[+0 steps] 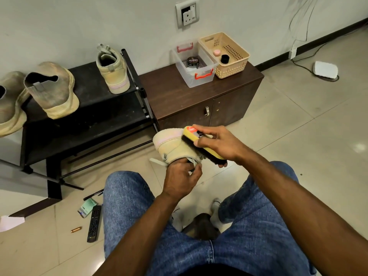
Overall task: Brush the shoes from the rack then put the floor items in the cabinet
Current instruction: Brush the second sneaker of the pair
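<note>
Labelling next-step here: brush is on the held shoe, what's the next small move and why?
Probably another stroke along the side of the shoe. The right hand grips the yellow brush, bristles against the upper, while the left hand holds the shoe from below. Three shoes wait on the rack.

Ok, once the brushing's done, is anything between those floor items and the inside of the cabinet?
Yes: the cabinet doors look shut, so they block the way in. The remote, pen, green packet and copper piece lie on the floor left of the person's knee. Both hands are occupied.
</note>
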